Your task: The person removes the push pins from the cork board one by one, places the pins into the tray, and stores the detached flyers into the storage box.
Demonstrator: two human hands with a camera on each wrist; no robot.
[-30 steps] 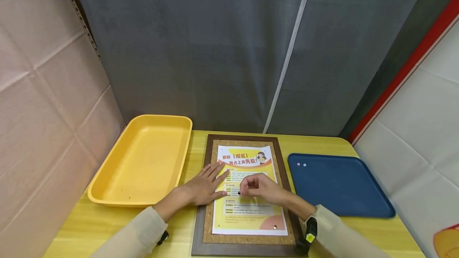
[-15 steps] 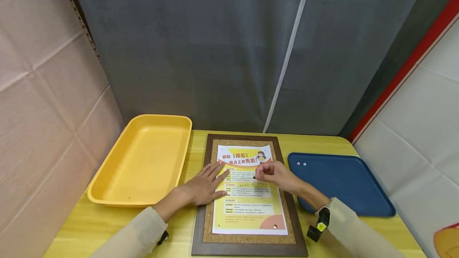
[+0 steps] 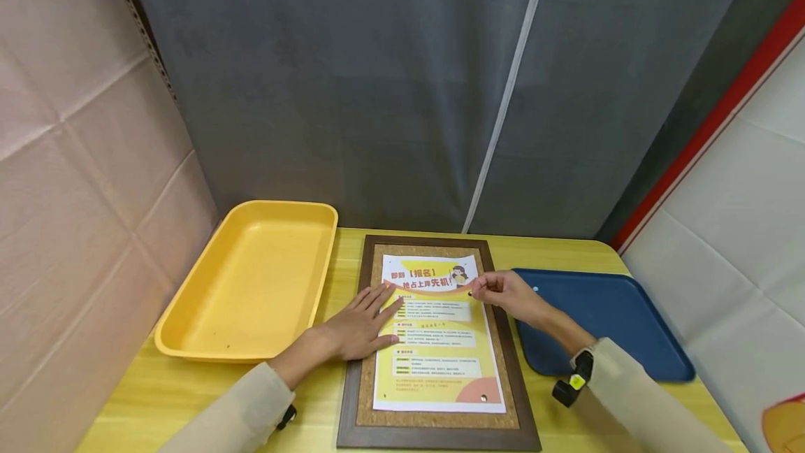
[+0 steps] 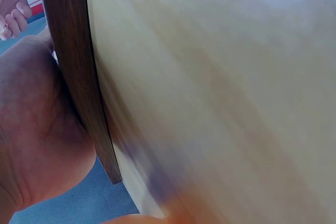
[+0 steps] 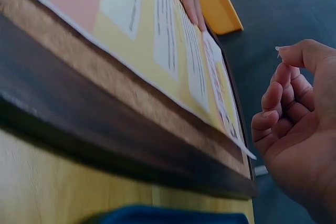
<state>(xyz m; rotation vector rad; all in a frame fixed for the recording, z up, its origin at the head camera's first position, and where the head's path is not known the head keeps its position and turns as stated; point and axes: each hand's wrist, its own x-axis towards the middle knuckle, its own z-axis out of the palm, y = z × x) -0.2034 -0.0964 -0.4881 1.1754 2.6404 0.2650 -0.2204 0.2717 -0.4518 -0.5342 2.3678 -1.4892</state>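
Note:
A yellow and white printed poster (image 3: 434, 351) lies on a cork board (image 3: 440, 419) with a dark wooden frame. My left hand (image 3: 361, 324) rests palm down on the poster's left side, fingers spread; the left wrist view shows its heel (image 4: 47, 129) beside the frame. Between thumb and index finger my right hand (image 3: 508, 296) pinches a tiny thumbtack (image 5: 278, 51), its thin pin showing in the right wrist view. That hand hovers at the poster's upper right edge, which curls up slightly. A shiny tack (image 3: 483, 398) sits at the poster's lower right corner.
A yellow tray (image 3: 264, 278) stands on the left of the wood-patterned table (image 3: 126, 411). To the right lies a blue tray (image 3: 610, 331) with a small pale tack (image 3: 535, 289) in its far left corner, partly behind my right hand. A grey curtain (image 3: 352, 89) hangs behind.
My right hand has moved from the poster's middle up and right to its upper right edge, still pinching the thumbtack. The left hand has stayed in place.

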